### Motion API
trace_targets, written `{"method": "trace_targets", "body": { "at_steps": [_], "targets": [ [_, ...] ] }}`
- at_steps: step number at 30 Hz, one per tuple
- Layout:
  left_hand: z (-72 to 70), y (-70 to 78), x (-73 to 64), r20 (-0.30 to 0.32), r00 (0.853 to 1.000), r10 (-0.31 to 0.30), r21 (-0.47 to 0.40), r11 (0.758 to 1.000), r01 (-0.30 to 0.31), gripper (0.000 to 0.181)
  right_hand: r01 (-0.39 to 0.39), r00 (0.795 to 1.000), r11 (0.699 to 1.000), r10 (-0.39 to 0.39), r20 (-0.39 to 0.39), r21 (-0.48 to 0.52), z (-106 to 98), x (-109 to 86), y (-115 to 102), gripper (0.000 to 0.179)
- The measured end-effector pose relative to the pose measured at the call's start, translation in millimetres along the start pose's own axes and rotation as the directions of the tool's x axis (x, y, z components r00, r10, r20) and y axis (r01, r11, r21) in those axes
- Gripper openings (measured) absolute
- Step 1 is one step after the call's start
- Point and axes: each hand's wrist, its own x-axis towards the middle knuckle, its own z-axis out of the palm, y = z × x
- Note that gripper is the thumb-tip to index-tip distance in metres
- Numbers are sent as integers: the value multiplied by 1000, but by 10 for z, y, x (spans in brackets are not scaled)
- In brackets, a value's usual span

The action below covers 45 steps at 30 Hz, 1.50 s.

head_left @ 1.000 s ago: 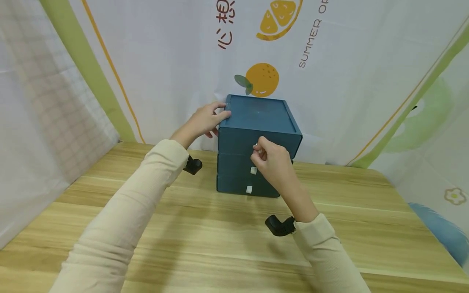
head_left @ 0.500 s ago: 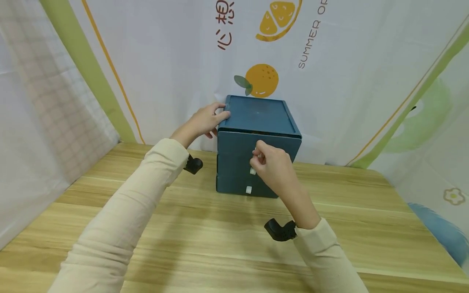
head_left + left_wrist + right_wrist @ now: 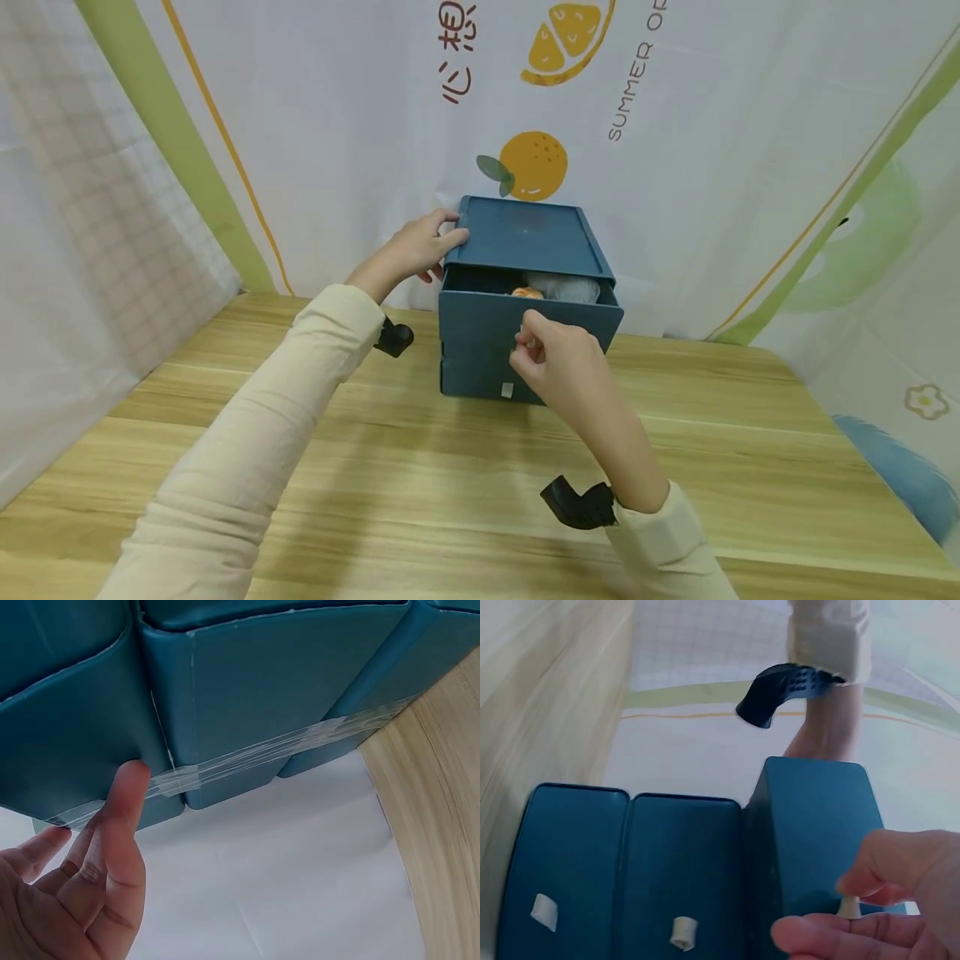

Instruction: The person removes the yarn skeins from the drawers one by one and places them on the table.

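Right hand (image 3: 558, 358): fingers pinch white knob (image 3: 849, 907) | top drawer (image 3: 483, 321) just beyond those fingers, partly out | left hand (image 3: 418, 247): fingers loose, resting against cabinet (image 3: 531, 237), likely bracing it against a pull

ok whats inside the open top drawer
In the dark blue plastic top drawer, a small orange item and a pale, translucent, rounded item show. Its floor and back are hidden by the drawer's front panel and the flat dark blue cabinet top.
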Motion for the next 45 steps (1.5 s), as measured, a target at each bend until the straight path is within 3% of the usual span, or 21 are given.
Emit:
{"method": "trace_targets", "body": {
  "at_steps": [11,23,31,39,45],
  "targets": [
    [15,6,12,-15,1000,-4,9,1000,5,56,14,999,1000,-14,30,8,-110,-112,-76,15],
    [9,8,-8,-25,1000,-9,6,1000,9,56,8,982,993,-31,185,122,-307,-196,-129,13],
    [20,11,-2,-30,1000,-6,-5,1000,6,56,27,965,992,-57,258,121,-428,-273,-202,15],
    [21,12,-6,-33,999,-3,-2,1000,3,56,74,960,992,-98,262,100,-482,-304,-216,19],
    [26,0,7,-31,999,-7,-8,1000,7,56,65,954,992,-95,283,113,-567,-317,-206,7]
  ]
}}
